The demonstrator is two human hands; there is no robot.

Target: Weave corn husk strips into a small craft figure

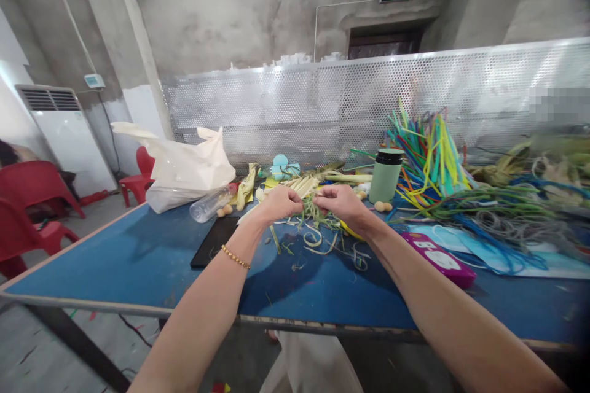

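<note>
Both hands meet above the middle of the blue table [115, 264]. My left hand [280, 202] is closed, its fingers pinching thin green strips [316, 214] that run across to my right hand [342, 201]. The right hand is closed on the same strips. A gold bracelet [235, 256] circles the left wrist. Loose green and pale strip cuttings [322, 242] lie curled on the table just under the hands.
A black pad [214, 241], a clear plastic bottle [209, 204] and a white bag [184, 169] lie to the left. A green cylinder with a dark lid [386, 175], coloured strips [426, 153], a magenta case [440, 258] and tangled cords [498, 221] are right. Red chairs [27, 196] stand left.
</note>
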